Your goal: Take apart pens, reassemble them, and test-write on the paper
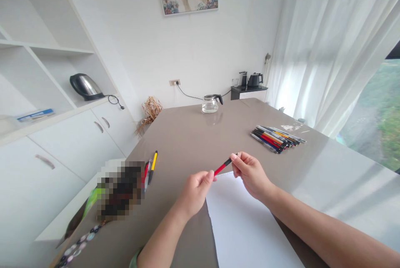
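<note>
Here the left hand and the right hand hold one red pen between them, above the brown table. The left hand is curled nearly closed, thumb and fingertips pinching the pen's lower red end; the right hand is likewise closed, its fingers nipping the upper dark end, so the pen slants up from left to right between the two. Just under the hands lies a white sheet of paper, its top edge beneath the right hand and the sheet running toward the near edge of the table. To the left of the hands, near the table's left edge, a few loose pens lie together, one yellow and black, beside a blurred-out patch. Farther off to the right, well apart from the hands, a row of pens lies side by side, red, black, yellow and blue. At the far end of the table stands a glass jug. On the white shelf to the left sits a steel kettle.
</note>
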A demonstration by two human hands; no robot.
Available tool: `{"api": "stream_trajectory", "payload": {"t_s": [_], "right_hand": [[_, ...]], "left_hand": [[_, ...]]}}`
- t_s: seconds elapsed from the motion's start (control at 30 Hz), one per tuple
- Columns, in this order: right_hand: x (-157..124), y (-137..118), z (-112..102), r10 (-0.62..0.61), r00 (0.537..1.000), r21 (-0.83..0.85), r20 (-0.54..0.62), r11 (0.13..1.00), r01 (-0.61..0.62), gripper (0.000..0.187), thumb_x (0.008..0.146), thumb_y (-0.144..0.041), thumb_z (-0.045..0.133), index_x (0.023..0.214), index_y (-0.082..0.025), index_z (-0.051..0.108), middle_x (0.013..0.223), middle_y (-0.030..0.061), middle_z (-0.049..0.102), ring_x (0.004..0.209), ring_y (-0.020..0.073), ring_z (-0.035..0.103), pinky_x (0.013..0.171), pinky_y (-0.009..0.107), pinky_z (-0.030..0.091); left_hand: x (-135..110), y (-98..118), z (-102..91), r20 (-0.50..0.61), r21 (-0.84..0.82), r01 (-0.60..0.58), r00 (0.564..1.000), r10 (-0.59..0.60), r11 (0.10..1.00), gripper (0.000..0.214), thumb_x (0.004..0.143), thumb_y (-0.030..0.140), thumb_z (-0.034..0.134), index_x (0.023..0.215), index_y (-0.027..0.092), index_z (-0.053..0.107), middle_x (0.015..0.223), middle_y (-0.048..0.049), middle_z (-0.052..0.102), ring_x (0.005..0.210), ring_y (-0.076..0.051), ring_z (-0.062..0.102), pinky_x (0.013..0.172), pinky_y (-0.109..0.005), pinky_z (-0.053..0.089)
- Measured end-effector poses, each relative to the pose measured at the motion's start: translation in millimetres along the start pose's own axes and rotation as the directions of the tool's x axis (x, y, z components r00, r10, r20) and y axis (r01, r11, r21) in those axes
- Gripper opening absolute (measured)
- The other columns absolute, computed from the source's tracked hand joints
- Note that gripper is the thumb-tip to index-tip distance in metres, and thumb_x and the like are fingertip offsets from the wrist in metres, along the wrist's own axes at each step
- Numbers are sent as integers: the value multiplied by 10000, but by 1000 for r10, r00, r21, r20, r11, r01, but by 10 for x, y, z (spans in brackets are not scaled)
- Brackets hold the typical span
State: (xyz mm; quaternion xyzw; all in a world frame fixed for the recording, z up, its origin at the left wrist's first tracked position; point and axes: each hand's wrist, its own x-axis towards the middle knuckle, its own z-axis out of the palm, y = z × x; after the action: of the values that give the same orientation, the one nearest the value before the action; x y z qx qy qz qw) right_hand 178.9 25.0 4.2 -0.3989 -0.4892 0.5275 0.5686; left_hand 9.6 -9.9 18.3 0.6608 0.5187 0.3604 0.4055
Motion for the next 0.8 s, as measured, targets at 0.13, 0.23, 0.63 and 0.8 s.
{"api": "stream_trajectory", "payload": {"t_s": [0.13,0.23,0.63,0.8], "right_hand": [[-6,-5,6,2,1000,-6,31,1000,-2,324,711,-422,524,538,-188,384,434,-38,401,424,79,339,459,230,289],[-10,9,10,-1,1000,-41,18,999,2,344,721,-439,503,524,-185,379,429,-34,400,421,81,344,458,232,288],[-163,-34,77,-95,982,-446,164,881,160,244,746,-426,466,701,-186,477,566,-20,465,511,90,409,463,212,320],[-211,-99,88,-54,956,-498,290,844,199,236,722,-413,503,777,-186,538,654,-5,545,581,98,467,534,219,371]], "left_hand": [[-7,-35,0,139,-191,107,987,-81,976,425,783,500,309,801,141,537,508,54,244,466,-76,227,447,-208,192],[-13,-49,13,224,-300,158,970,-91,941,359,788,475,335,749,154,491,508,60,249,452,-62,203,430,-196,167],[60,-78,-31,84,-765,124,992,-93,631,207,761,362,480,809,166,523,613,24,414,580,-72,399,593,-211,330],[86,-116,-32,-21,-803,62,991,-133,592,133,690,260,596,775,162,570,746,-2,515,671,-80,459,650,-214,336]]}}
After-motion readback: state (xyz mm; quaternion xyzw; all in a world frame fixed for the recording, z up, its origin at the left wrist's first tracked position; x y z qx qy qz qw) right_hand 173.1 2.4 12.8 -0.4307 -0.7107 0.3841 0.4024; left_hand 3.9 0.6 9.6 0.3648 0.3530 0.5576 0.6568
